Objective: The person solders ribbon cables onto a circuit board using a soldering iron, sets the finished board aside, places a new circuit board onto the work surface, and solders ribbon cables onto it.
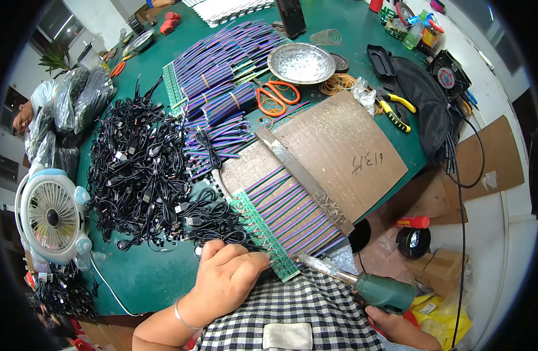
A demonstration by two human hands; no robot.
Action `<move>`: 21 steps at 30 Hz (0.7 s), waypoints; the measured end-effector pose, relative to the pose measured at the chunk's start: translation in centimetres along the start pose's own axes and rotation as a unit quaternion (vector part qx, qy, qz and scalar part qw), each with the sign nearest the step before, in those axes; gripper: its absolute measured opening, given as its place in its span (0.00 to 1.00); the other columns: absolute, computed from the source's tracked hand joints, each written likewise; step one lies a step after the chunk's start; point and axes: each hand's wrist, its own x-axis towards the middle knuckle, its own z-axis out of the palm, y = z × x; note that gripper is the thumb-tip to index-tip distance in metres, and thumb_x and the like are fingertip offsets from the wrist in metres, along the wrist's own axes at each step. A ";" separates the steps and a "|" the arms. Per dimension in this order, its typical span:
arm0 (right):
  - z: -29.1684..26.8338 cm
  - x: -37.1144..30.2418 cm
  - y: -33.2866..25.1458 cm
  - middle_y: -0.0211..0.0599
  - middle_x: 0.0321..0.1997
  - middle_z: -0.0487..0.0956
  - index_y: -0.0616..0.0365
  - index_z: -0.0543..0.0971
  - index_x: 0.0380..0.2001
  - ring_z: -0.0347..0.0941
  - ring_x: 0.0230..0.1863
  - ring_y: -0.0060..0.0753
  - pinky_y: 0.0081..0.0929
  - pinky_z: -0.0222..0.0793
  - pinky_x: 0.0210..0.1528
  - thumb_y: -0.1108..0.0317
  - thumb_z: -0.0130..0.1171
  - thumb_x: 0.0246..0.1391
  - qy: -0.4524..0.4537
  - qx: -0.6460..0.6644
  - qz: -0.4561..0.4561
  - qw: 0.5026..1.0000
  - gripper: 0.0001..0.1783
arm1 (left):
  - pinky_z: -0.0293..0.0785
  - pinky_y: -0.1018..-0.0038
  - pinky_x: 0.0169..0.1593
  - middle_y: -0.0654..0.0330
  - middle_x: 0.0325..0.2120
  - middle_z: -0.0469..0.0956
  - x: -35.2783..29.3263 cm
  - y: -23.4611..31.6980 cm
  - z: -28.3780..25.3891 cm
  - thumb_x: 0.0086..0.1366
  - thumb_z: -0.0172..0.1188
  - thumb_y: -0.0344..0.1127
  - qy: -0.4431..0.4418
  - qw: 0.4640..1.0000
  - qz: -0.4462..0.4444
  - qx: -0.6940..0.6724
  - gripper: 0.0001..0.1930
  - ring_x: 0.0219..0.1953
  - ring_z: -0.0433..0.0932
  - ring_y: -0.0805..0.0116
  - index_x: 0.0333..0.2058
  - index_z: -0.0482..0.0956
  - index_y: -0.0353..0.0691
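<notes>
My left hand (225, 278) presses down, fingers curled, on the near end of the green circuit strip (263, 234) to steady it on the tabletop (146, 275), while my right hand (397, 324) grips the green-handled soldering iron (362, 284), tip angled toward the strip's near-right end where the purple ribbon wires (292, 210), clamped under a metal bar (307, 178), meet it.

You sit at a green-topped table (152, 275). White walls and a window (58, 23) at upper left, daylight in. Pale floor (491, 234) at right, brown cardboard sheet (497, 152) lying there.

green soldering iron (385, 291); purple striped wires (292, 213); orange scissors (275, 98); green table (146, 275)
</notes>
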 end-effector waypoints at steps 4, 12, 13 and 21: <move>-0.1 0.5 0.2 0.38 0.41 0.78 0.63 0.77 0.44 0.75 0.41 0.30 0.26 0.70 0.44 0.73 0.65 0.46 -0.058 -0.077 -0.037 0.995 0.19 | 0.66 0.70 0.36 0.65 0.32 0.78 0.0 0.3 1.4 0.43 0.67 0.24 0.062 0.998 0.002 0.002 0.16 0.32 0.74 0.68 0.34 0.77 0.43; 1.8 1.1 -1.9 0.38 0.41 0.79 0.64 0.77 0.44 0.75 0.41 0.28 0.25 0.70 0.44 0.74 0.65 0.46 -0.011 0.031 0.014 0.999 0.19 | 0.66 0.72 0.35 0.67 0.28 0.75 -0.7 0.0 2.4 0.48 0.60 0.30 0.065 0.998 -0.001 0.024 0.12 0.28 0.71 0.70 0.35 0.80 0.43; 1.9 1.2 -1.9 0.38 0.41 0.79 0.64 0.77 0.44 0.75 0.40 0.29 0.25 0.70 0.44 0.74 0.65 0.46 -0.005 0.038 0.007 0.999 0.19 | 0.66 0.72 0.35 0.66 0.28 0.74 -0.7 -0.1 2.4 0.49 0.60 0.30 0.058 0.998 0.006 0.021 0.12 0.28 0.71 0.70 0.35 0.80 0.43; 2.1 1.7 -1.2 0.40 0.38 0.80 0.63 0.79 0.41 0.77 0.39 0.34 0.28 0.70 0.44 0.73 0.64 0.46 -0.009 0.023 -0.066 0.998 0.16 | 0.66 0.71 0.35 0.65 0.27 0.74 -0.6 -0.1 2.4 0.48 0.62 0.28 0.048 0.999 -0.013 0.017 0.12 0.28 0.73 0.68 0.35 0.79 0.41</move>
